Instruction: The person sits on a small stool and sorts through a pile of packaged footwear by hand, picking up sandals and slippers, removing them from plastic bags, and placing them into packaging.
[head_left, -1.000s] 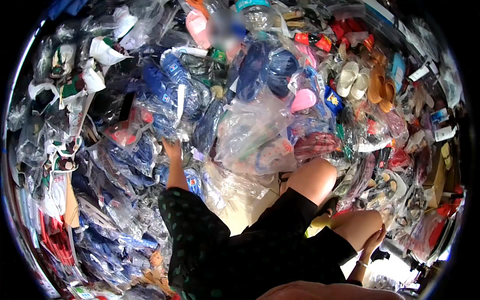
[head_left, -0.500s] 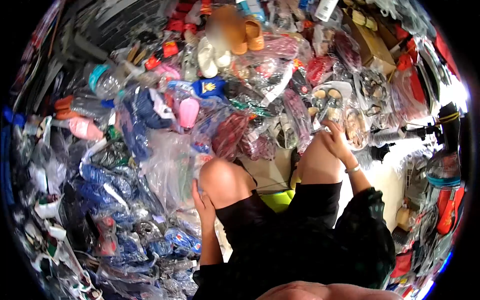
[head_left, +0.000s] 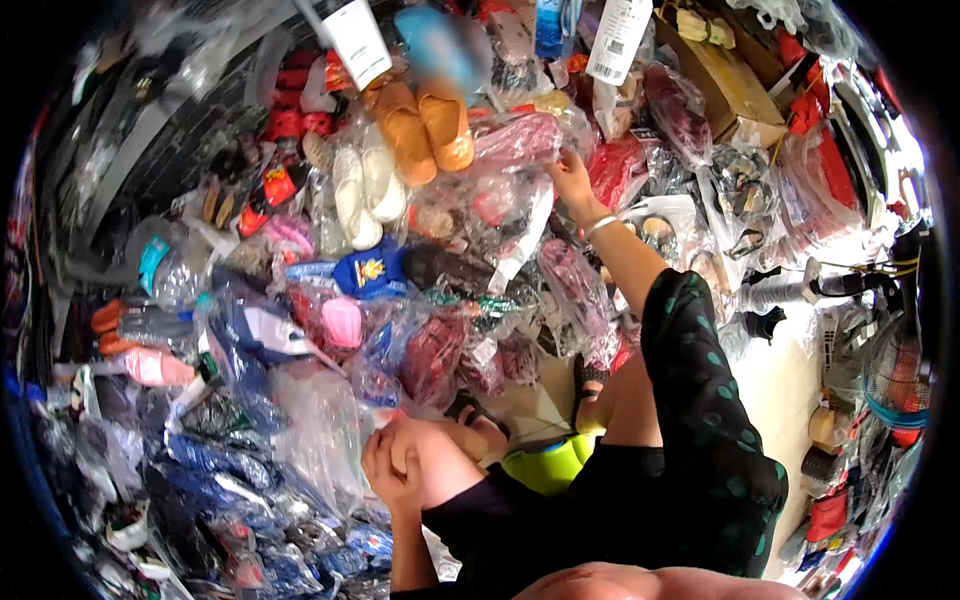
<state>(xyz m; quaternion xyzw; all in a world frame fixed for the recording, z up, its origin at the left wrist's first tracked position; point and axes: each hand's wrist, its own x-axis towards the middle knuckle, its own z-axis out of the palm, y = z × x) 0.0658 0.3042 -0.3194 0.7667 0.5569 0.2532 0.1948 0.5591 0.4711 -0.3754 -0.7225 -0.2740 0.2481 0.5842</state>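
Right hand: my right hand [head_left: 574, 192] reaches out over the heap, its fingers at the right end of a plastic-wrapped pinkish bundle [head_left: 518, 140]; I cannot tell whether they pinch it.
Left hand: my left hand [head_left: 393, 470] rests on my left knee [head_left: 437, 462], fingers slightly apart.
Wrapped bundle: lies just right of the orange slippers [head_left: 398, 125].
White shoes: the white shoes [head_left: 354, 200] sit beside those slippers, on their left.
Blue item: the yellow-crested blue item [head_left: 360, 279] lies below the white shoes.
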